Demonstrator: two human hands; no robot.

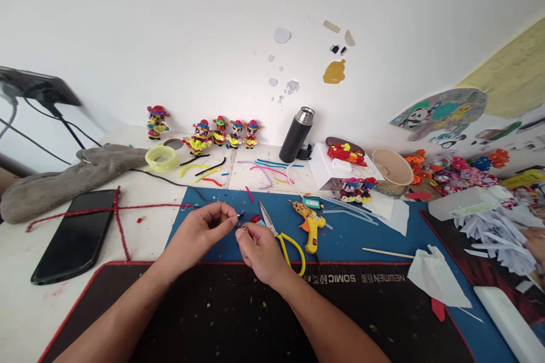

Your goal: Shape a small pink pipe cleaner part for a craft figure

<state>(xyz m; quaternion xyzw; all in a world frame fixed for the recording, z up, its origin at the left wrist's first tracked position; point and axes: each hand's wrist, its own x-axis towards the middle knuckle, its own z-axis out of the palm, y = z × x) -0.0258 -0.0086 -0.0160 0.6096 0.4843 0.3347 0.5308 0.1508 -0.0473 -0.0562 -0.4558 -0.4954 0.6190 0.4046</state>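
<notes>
My left hand and my right hand meet over the blue cutting mat, fingertips pinched together on a tiny dark piece that I cannot make out clearly. A small red bit lies just beyond my right fingers. Yellow-handled scissors rest right of my right hand, touching or nearly touching it. A yellow glue gun lies beyond the scissors.
A black phone crossed by a red pipe cleaner lies left. Several pipe-cleaner figurines, loose pipe cleaners, a tape roll, a black flask, a bowl and paper scraps surround the mat.
</notes>
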